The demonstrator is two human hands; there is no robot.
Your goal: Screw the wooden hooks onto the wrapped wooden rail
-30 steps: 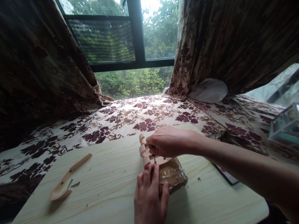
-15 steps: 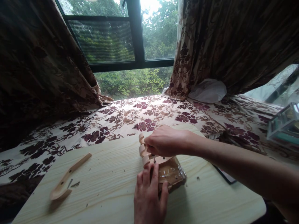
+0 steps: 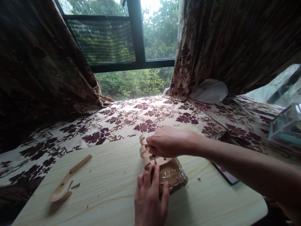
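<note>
My right hand [image 3: 164, 142] is closed round a screwdriver [image 3: 155, 159], whose thin shaft points down at a screw hole in a pale wooden piece [image 3: 162, 160]. Several curled wooden hooks [image 3: 142, 151] stick out at its left end. This wood lies on a brown block wrapped in clear tape [image 3: 173, 176]. My left hand [image 3: 150, 191] rests with fingers spread on the block and the near edge of the wood, its index fingertip beside the screwdriver tip. Most of the screwdriver handle is hidden in my right fist.
On the left of the pale table [image 3: 110, 188] lies a loose wooden hook [image 3: 68, 175] with a screw [image 3: 70, 185] and a small dark piece [image 3: 76, 186]. A flat dark-edged object [image 3: 227, 175] sits under my right forearm; a clear box [image 3: 287, 125] stands far right.
My right hand has turned slightly about the screwdriver, and a bit of its dark handle now shows. My left hand has hardly moved.
</note>
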